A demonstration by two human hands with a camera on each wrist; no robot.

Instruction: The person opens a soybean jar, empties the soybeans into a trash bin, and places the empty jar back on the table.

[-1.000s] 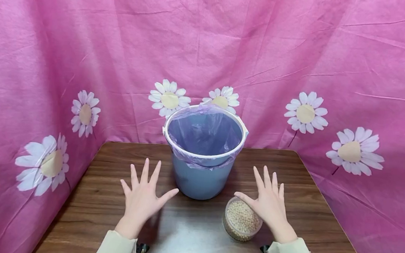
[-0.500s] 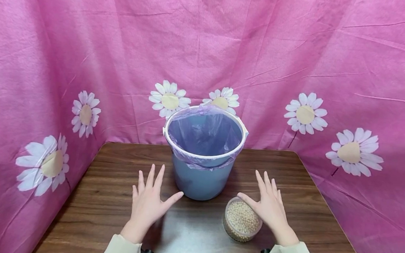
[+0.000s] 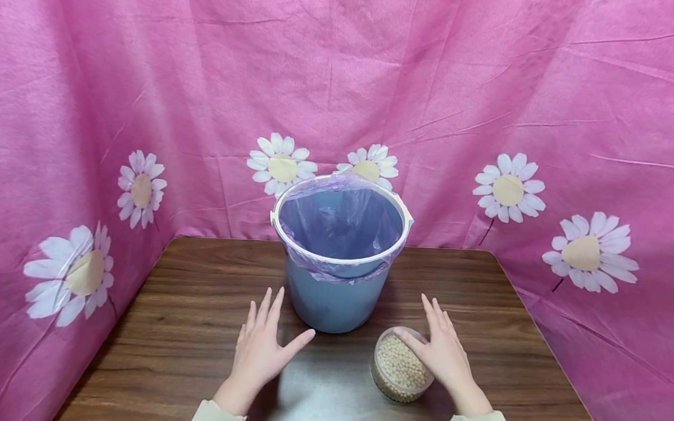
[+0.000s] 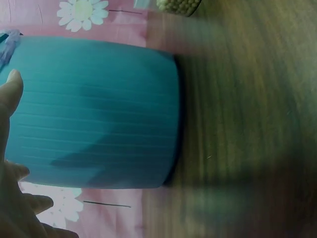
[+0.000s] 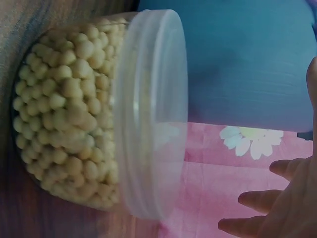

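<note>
A blue bucket (image 3: 333,298) with a white rim and a thin purple bag lining it stands toward the back of the table. To its front right sits a round clear jar of soybeans (image 3: 399,371); the right wrist view shows its translucent lid (image 5: 156,109) in place. My left hand (image 3: 259,355) hovers in front of the bucket's left side, fingers straight and thumb spread toward it. Over the jar's right edge, my right hand (image 3: 444,352) holds nothing, its fingers extended and its thumb overlapping the lid in the head view.
Behind and on both sides of the wooden table (image 3: 201,305) hangs a pink cloth (image 3: 346,74) printed with white daisies. The bucket's back comes near the table's far edge.
My left hand has shifted right and toward me, its fingers drawing closer together. My right hand has moved slightly toward me, with its fingers less spread. Bucket and jar are still.
</note>
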